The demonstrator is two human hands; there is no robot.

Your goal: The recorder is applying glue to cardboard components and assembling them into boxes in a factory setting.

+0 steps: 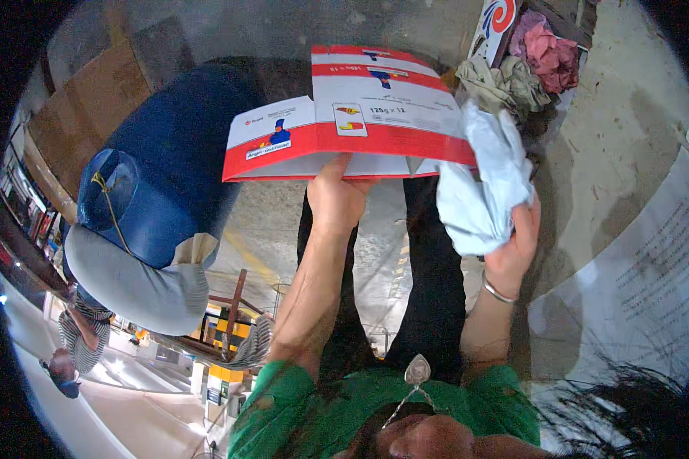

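In my left hand (337, 200) is a red and white printed carton (406, 126), unfolded and creased, gripped at its lower edge. My fingers go behind and under the board, so they are partly hidden. A crumpled light-blue cloth (478, 203) hangs from my right hand (513, 249), bunched between thumb and fingers. The cloth overlaps the right end of the carton; whether the two touch I cannot tell. Its upper part is slightly blurred.
A big blue drum (168, 138) stands at the left, with a grey-white sack-like bundle (138, 283) against it. At the upper right, crumpled pink cloths (551, 57) and a greenish-grey cloth (505, 84) lie in a heap. Another person (84, 336) in stripes is at the far left.
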